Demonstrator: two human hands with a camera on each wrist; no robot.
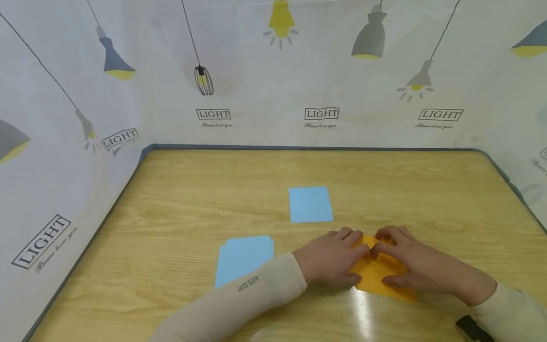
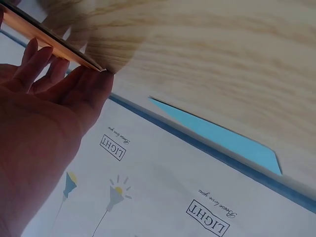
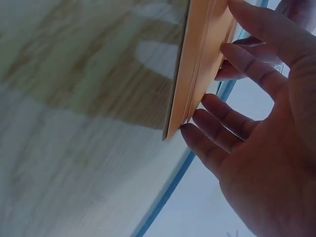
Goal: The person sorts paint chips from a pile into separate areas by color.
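A small pile of orange cards lies on the table between my two hands. My left hand grips its left side, the thumb near the front corner and the fingers toward the far edge. From the other side my right hand holds the pile, its index finger bent over the top and its thumb near the right edge. Layered edges of the orange cards show in the right wrist view, with fingertips against them. In the left wrist view, fingertips touch the end of the orange cards.
One blue card lies flat beyond the hands. A pile of blue cards, slightly uneven, sits to the left, partly hidden by the left sleeve. A printed sheet walls the wooden table at the back and sides.
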